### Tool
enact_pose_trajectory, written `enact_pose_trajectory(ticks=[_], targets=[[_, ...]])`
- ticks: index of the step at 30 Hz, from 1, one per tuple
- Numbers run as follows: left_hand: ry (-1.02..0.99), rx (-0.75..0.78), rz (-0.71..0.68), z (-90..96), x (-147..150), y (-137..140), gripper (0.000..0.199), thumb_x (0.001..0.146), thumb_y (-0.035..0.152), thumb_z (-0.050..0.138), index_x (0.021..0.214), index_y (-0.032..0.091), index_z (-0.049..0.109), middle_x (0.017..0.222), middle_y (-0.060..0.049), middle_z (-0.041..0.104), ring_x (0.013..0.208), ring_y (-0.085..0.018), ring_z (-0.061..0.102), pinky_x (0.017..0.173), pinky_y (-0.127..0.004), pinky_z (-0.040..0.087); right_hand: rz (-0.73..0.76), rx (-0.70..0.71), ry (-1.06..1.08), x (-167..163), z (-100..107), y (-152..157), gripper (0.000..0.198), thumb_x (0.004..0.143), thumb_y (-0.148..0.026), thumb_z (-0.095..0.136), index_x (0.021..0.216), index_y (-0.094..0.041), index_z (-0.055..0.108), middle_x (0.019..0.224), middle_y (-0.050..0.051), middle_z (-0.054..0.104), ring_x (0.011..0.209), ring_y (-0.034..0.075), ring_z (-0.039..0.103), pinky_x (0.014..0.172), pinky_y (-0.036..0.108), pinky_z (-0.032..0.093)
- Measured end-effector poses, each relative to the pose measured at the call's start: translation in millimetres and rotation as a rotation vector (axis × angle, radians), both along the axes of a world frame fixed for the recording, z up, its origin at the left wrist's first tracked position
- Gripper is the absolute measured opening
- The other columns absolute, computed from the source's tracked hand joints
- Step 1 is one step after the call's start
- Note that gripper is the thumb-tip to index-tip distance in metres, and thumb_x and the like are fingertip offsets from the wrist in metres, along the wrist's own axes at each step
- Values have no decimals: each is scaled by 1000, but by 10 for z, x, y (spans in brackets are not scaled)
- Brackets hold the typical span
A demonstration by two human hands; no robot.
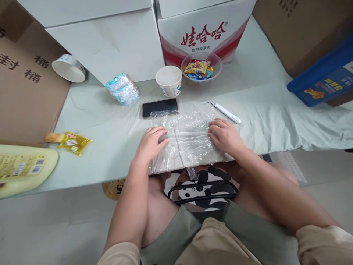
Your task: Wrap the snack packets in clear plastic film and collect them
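Note:
A sheet of clear plastic film [189,141] lies spread and wrinkled on the cloth-covered table in front of me. Its far edge reaches over the near side of a black phone [160,107], and a crumpled bit hangs past the table edge. On the film's left side rests my left hand [152,142], fingers and thumb apart. My right hand [224,134] lies on the right side, fingers slightly bent and spread. Neither hand visibly grips anything. Beyond my right hand is a slim white tool [226,112], which looks like a utility knife, with a thin dark strand at its tip.
Behind the phone stand a paper bowl [169,90], a clear bowl [217,70] of wrapped snacks and a plastic-wrapped blue packet [122,89]. White cartons [110,48] line the back. At left are a yellow snack packet [74,142] and a pale yellow bottle [30,169].

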State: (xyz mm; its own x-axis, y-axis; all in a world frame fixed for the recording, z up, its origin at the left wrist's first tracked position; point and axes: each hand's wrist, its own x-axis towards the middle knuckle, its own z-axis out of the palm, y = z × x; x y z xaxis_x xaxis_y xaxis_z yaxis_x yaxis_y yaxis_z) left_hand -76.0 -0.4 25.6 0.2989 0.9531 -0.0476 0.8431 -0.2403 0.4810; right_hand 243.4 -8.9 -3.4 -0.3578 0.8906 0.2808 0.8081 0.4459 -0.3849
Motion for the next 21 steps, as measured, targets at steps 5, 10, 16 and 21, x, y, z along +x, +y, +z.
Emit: enact_pose_trajectory(ticks=[5,10,16,21], targets=[[-166,77,60,90,-61,-40,10,86,23,63,81,22,72,113,-8,78,120,-31,66,113,-55,44,-19,4,161,16,165,-15,14,97,-26,49,88,-23,59,97,12,75,115,34,69,99,55,51],[-795,-130,235,165,-111,-102,21,74,38,77,83,21,68,83,-4,77,85,-23,75,85,-39,60,-101,-265,745,92,354,-84,13,98,-36,55,92,-25,54,74,0,64,75,20,69,76,39,56],[-1107,-198,571,148,15,45,26,77,30,75,98,23,61,74,3,71,62,-13,70,62,-24,59,-110,-638,1046,53,369,-39,57,76,-34,83,123,-28,51,86,-2,64,79,18,68,78,36,60],[-812,-226,624,81,94,131,12,92,23,59,104,25,57,57,6,59,38,-10,54,36,-18,37,-243,-671,988,83,412,-35,54,77,-34,79,123,-27,53,91,-2,62,57,9,57,54,29,53]])
